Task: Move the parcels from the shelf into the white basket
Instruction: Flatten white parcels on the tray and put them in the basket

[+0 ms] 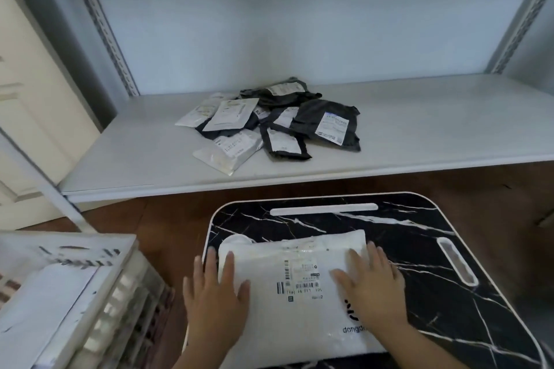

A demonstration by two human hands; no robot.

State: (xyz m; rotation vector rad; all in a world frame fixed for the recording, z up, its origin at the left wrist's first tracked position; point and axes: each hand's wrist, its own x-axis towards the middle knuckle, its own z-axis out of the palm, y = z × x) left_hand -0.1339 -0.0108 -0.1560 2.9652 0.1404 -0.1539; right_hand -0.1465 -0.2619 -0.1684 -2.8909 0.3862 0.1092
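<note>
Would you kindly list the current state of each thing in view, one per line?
Large white parcel: flat on the marble-patterned tray, label up.
Left hand: open, flat on the parcel's left edge.
Right hand: open, flat on its right side.
Pile of small parcels: still on the shelf, overlapping.
White basket: lower left, already holds a white parcel.
Tray: below the shelf, carrying only the large parcel.

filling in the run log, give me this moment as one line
left hand flat on white parcel | right hand flat on it | parcel on marble tray | small parcels on shelf | white basket left
</note>
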